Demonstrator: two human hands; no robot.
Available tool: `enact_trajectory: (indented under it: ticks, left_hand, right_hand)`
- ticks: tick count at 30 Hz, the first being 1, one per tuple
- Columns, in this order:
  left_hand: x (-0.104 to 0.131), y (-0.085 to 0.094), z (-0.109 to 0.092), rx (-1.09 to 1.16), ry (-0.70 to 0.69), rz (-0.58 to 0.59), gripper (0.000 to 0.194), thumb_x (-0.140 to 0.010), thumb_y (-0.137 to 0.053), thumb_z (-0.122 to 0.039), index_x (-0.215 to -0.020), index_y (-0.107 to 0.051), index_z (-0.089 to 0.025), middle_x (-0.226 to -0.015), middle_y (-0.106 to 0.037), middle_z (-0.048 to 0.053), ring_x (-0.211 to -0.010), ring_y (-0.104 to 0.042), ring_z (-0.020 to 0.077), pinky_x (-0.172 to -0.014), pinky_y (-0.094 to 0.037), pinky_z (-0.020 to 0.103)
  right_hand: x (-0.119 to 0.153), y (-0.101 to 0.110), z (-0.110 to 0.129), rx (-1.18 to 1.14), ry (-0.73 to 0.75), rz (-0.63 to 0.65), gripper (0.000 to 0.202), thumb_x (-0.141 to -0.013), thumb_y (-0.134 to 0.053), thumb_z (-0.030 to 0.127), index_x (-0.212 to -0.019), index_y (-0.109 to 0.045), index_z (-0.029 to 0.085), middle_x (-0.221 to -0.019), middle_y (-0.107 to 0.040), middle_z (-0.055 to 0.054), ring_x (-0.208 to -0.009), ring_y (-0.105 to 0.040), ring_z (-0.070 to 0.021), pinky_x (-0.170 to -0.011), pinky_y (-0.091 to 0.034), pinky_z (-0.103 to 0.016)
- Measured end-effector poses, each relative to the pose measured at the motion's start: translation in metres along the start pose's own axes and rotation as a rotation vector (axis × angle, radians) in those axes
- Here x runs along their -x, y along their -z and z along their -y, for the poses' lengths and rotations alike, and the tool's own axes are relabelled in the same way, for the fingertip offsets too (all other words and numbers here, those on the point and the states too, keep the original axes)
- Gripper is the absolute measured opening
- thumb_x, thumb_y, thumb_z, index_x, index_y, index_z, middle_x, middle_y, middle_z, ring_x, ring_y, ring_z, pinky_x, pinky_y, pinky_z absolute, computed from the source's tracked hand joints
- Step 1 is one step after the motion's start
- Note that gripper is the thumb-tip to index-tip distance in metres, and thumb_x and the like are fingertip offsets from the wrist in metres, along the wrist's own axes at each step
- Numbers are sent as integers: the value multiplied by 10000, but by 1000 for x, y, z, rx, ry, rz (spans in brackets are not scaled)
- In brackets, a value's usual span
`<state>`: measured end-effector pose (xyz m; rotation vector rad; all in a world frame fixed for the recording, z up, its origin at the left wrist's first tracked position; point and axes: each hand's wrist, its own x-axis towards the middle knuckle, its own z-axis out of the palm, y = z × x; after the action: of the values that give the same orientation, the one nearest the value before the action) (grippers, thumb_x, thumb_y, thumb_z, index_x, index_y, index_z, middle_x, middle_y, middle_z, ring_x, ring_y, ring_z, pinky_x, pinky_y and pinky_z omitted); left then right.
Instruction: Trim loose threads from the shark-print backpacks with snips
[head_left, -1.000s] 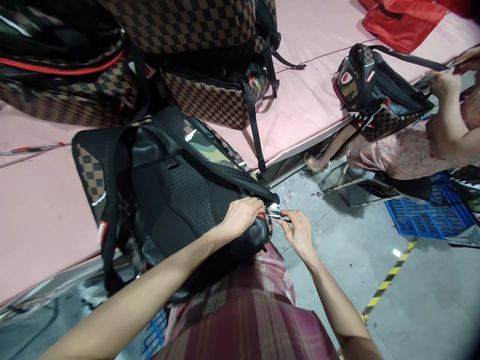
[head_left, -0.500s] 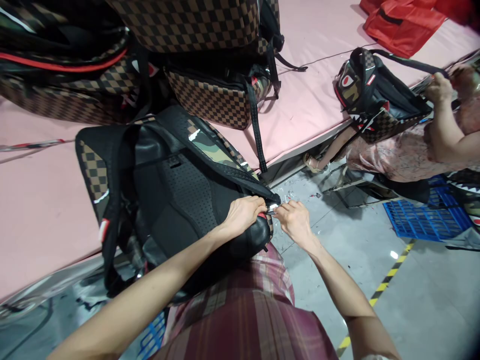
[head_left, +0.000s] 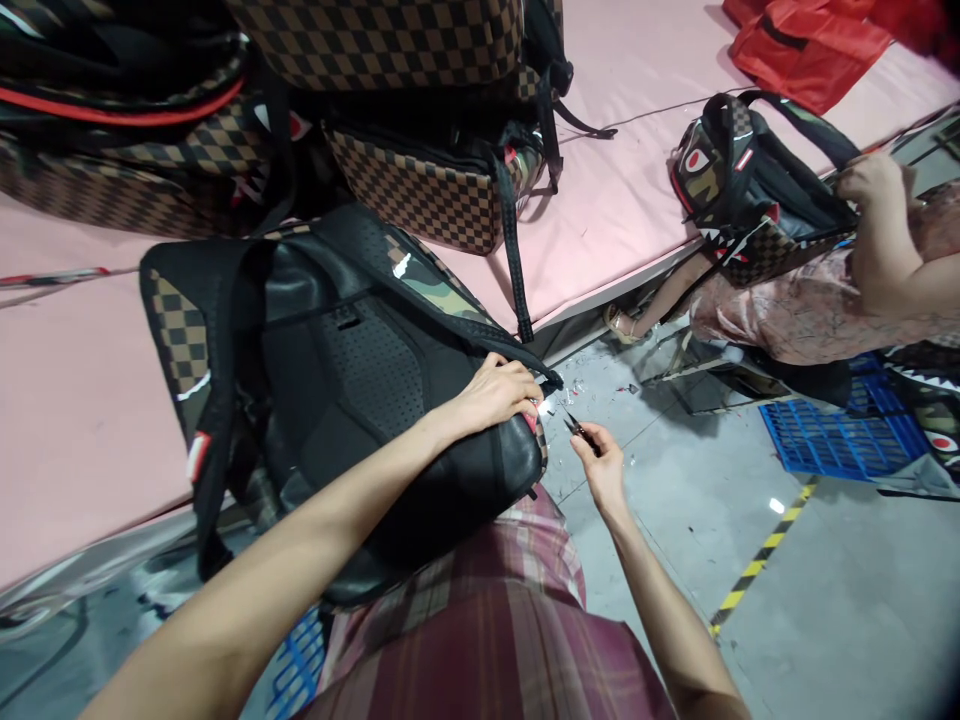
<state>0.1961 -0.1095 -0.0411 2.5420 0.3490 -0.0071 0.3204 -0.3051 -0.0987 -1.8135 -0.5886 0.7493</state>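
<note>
A black backpack [head_left: 390,370] with brown checks and camouflage trim lies back side up, partly on the pink table and partly over my lap. My left hand [head_left: 501,392] is closed on the backpack's right edge, close to the lower end of a shoulder strap [head_left: 450,312]; a bit of red shows under the fingers. Just right of that edge, apart from the bag, my right hand [head_left: 604,465] grips small dark thread snips [head_left: 581,432]. Their pointed tips face up and left, toward the strap end.
More checked bags [head_left: 420,180] stand behind on the pink table [head_left: 67,400]. At right, a co-worker's hand [head_left: 874,180] is at another backpack [head_left: 765,190]. A blue crate [head_left: 817,430] sits on the floor, near yellow-black tape [head_left: 765,560]. Red fabric [head_left: 810,50] lies at the far right.
My right hand has drawn away from the strap end, down and right, and the snips now show in it. My left hand stays at the bag's edge. The co-worker's hand has shifted slightly.
</note>
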Motion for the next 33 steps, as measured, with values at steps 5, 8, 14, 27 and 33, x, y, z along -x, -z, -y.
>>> enact_trajectory:
  ticks: [5,8,14,27,33]
  left_hand:
    - [-27,10,1,21,120,234,150,-797,-551,-315,-818,-676,-235,-870,-692,-8,-880,-564,171,-798,-273,298]
    - [-30,9,1,1,167,269,156,-772,-559,-310,-796,-689,-228,-811,-699,2,-808,-587,172,-702,-312,261]
    - [-33,6,-5,-1,196,210,191,-811,-529,-304,-800,-698,-216,-788,-705,13,-795,-614,185,-729,-367,274]
    - [296,-53,-4,-414,720,-487,333,-894,-448,-286,-1203,-529,-190,-1308,-517,111,-1275,-386,285,-1032,-310,513]
    - [349,-67,1,-362,738,-754,360,-884,-476,-353,-1203,-526,-194,-1285,-528,113,-1235,-411,251,-1000,-364,447]
  right_hand:
    - [10,-6,14,291,210,43,220,-798,-585,366,-913,-667,197,-810,-673,-39,-737,-586,-176,-690,-447,-296]
    - [10,-8,22,447,393,73,206,-849,-531,350,-881,-680,211,-804,-678,-44,-733,-569,-175,-706,-425,-300]
    - [-4,-14,11,144,141,63,211,-761,-598,375,-816,-675,187,-770,-672,-36,-707,-567,-173,-700,-437,-307]
    - [-15,-45,18,-7,87,188,356,-624,-693,374,-882,-600,146,-592,-434,70,-549,-385,-82,-544,-327,-222]
    - [-18,-58,23,40,186,122,309,-630,-675,381,-809,-594,142,-621,-430,61,-562,-368,-77,-546,-311,-219]
